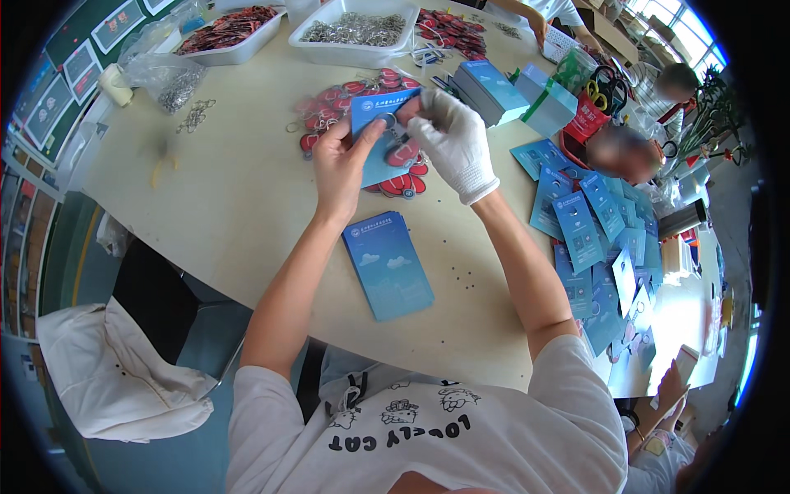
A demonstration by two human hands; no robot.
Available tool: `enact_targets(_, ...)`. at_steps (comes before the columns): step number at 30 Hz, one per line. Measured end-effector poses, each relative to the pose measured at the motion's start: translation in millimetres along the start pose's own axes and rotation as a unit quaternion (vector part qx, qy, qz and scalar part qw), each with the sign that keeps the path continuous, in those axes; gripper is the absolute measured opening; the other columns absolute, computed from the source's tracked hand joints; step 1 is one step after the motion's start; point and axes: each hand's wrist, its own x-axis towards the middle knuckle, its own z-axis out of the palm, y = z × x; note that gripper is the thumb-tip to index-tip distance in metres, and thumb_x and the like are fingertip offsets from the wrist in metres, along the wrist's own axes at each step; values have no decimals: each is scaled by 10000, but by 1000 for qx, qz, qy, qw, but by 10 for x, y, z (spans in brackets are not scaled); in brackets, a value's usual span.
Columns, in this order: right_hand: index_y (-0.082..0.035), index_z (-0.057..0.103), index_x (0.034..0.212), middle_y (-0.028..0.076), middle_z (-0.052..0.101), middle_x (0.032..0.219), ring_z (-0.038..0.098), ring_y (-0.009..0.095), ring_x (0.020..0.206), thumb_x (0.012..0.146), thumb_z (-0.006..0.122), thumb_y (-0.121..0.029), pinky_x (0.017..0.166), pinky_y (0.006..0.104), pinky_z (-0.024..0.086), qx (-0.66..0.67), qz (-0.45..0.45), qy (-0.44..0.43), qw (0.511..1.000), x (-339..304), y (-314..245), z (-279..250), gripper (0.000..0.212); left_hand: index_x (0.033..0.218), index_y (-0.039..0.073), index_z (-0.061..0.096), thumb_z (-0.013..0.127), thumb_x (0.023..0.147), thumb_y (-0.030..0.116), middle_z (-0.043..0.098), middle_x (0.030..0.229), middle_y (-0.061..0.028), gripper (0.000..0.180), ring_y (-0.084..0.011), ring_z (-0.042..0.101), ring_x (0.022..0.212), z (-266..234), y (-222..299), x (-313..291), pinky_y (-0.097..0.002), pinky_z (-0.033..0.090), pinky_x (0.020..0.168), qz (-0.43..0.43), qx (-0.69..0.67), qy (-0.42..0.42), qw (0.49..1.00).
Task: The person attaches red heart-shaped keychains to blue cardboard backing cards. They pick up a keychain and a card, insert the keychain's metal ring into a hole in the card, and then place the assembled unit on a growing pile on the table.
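My bare left hand (341, 169) grips a blue card (380, 171) by its left side, thumb on the front. My right hand (454, 146), in a white knitted glove, closes on a red keychain (403, 154) with a metal ring, against the card's right side. The gloved fingertips partly hide how ring and card meet. Beneath and beyond both hands lies a pile of red keychains (329, 103). Closer to me, a stack of blue cards (388, 267) with white cloud prints rests on the table.
Two white trays, one of metal rings (354, 31) and one of red pieces (226, 31), stand at the back. Card stacks (491, 92) sit beyond my right hand. Many finished-looking cards (580, 230) spread at right, near a red holder with scissors (588, 115). Other people work around the table.
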Motion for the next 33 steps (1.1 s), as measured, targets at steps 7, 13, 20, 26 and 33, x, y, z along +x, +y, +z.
enact_targets(7,-11,517,987,55,611,785,574,136,702,738,736,-67,671,282,486,-88,-190,149,966,-35,8,110,336,981,12,665,677,866,90,658,921,-8,140,-50,562,832,78,53,-13,-216,432,758,33,-45,47,997)
enact_targets(13,25,528,1027,72,654,862,604,112,768,795,674,-38,695,254,500,144,-21,79,986,-49,6,223,282,993,31,664,676,867,94,655,935,1,141,-46,559,831,110,90,-64,-215,432,765,14,-77,42,996)
enact_targets(20,70,550,1084,72,666,911,613,88,818,845,572,7,724,245,508,179,43,-13,983,-71,-141,163,248,1015,39,663,656,886,119,655,954,-1,153,-45,557,867,19,97,-30,-222,424,807,-24,-92,18,995)
enact_targets(26,82,552,1101,103,665,905,634,138,820,804,621,-58,730,271,513,43,23,-27,998,-44,109,117,335,1163,13,558,608,912,99,610,1095,-35,270,-78,556,953,24,-49,-38,-233,425,849,-49,-101,-35,993)
enact_targets(33,68,529,1181,72,608,876,586,130,730,782,633,-165,714,262,488,-132,69,-221,964,67,79,-1110,473,1131,18,525,592,934,158,586,1017,-4,251,-62,541,923,-206,-8,9,-220,441,767,-27,270,-183,945)
